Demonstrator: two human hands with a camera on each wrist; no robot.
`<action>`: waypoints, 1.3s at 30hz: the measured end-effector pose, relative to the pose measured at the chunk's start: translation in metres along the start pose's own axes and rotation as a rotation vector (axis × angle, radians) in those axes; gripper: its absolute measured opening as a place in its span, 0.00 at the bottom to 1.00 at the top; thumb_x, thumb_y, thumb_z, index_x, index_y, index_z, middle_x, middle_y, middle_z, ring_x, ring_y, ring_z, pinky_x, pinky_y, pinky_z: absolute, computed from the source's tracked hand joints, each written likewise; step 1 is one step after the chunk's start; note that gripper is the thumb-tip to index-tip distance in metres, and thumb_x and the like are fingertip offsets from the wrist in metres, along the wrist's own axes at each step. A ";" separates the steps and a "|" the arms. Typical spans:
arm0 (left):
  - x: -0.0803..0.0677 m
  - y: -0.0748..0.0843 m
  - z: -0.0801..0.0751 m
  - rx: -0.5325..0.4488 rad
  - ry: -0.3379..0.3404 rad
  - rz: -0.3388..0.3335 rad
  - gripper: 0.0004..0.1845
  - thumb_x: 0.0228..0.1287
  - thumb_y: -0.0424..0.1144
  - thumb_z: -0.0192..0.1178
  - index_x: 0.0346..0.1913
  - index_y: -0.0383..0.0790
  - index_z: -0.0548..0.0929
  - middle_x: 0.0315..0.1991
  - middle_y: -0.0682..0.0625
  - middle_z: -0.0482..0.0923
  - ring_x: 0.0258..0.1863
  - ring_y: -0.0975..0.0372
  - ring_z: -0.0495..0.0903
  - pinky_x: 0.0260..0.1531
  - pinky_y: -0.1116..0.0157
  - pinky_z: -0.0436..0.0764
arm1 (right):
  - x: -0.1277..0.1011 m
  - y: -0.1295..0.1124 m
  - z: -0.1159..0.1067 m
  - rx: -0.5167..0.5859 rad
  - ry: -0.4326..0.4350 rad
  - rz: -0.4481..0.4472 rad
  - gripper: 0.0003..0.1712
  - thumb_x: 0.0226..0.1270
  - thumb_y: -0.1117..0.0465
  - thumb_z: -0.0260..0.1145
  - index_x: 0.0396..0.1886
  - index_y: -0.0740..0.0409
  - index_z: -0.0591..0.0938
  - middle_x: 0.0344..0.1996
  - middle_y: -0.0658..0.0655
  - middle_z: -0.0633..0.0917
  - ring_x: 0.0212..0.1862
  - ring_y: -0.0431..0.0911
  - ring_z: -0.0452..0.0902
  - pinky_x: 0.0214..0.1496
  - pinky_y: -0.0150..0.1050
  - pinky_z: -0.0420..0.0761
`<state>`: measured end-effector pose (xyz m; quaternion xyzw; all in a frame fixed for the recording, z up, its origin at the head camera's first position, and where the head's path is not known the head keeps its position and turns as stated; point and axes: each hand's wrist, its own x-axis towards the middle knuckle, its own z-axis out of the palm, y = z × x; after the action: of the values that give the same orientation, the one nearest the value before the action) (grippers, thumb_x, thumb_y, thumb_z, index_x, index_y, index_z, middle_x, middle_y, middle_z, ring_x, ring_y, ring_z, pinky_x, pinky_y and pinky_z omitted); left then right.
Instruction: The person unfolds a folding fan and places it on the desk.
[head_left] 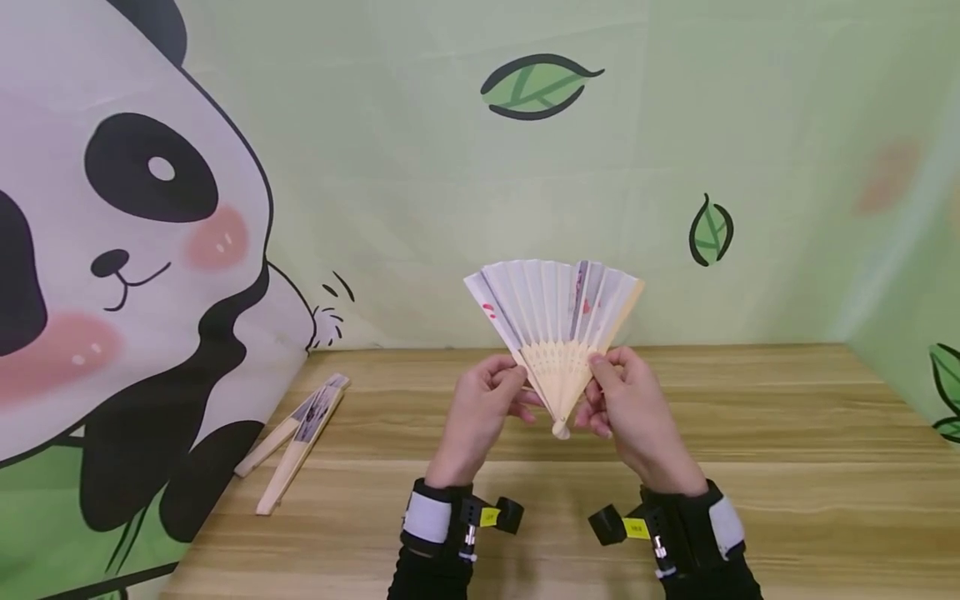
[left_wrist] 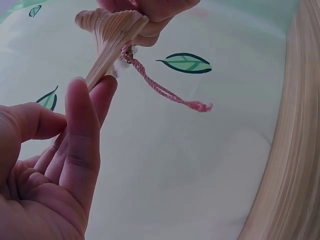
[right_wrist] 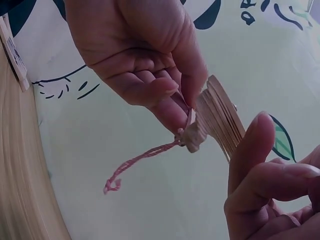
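A folding fan (head_left: 558,308) with pale wooden ribs and white printed leaf is spread open above the table, its pivot end pointing down. My left hand (head_left: 483,408) pinches the left outer rib between thumb and fingers. On the opposite side, my right hand (head_left: 633,408) pinches the right outer rib. Both wrist views look at the fan from its pivot end; there a pink cord loop (left_wrist: 165,92) hangs from the pivot. In the right wrist view the stacked ribs (right_wrist: 220,115) run between the two hands. The printed leaf is out of sight in both wrist views.
Two folded fans (head_left: 300,450) lie partly crossed at the left of the wooden table (head_left: 787,500). Behind the table hangs a pale green backdrop (head_left: 420,167) with leaves and a large panda (head_left: 150,275) printed on it.
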<state>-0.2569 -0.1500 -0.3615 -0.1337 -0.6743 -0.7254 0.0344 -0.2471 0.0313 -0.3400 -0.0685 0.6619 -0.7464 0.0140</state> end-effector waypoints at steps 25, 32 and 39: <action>0.001 0.001 -0.004 -0.086 0.052 0.017 0.11 0.70 0.31 0.53 0.51 0.29 0.76 0.38 0.39 0.85 0.37 0.47 0.85 0.31 0.61 0.84 | -0.001 -0.002 -0.003 0.084 0.076 -0.010 0.11 0.80 0.57 0.47 0.42 0.61 0.62 0.23 0.55 0.73 0.17 0.43 0.73 0.14 0.27 0.68; 0.002 0.001 -0.004 -0.113 0.073 0.009 0.11 0.71 0.31 0.53 0.51 0.28 0.75 0.40 0.38 0.84 0.36 0.53 0.85 0.33 0.62 0.84 | -0.002 -0.004 -0.003 0.121 0.080 -0.010 0.11 0.81 0.57 0.46 0.44 0.62 0.62 0.26 0.55 0.74 0.19 0.43 0.76 0.15 0.27 0.68; 0.001 0.001 -0.004 -0.134 0.097 0.025 0.11 0.71 0.32 0.54 0.50 0.28 0.76 0.39 0.38 0.84 0.34 0.56 0.86 0.32 0.62 0.84 | -0.003 -0.004 -0.002 0.128 0.095 -0.006 0.11 0.81 0.56 0.46 0.47 0.62 0.63 0.28 0.57 0.74 0.22 0.44 0.78 0.16 0.28 0.69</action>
<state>-0.2585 -0.1533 -0.3607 -0.1086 -0.6202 -0.7740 0.0671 -0.2441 0.0337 -0.3367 -0.0339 0.6124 -0.7897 -0.0153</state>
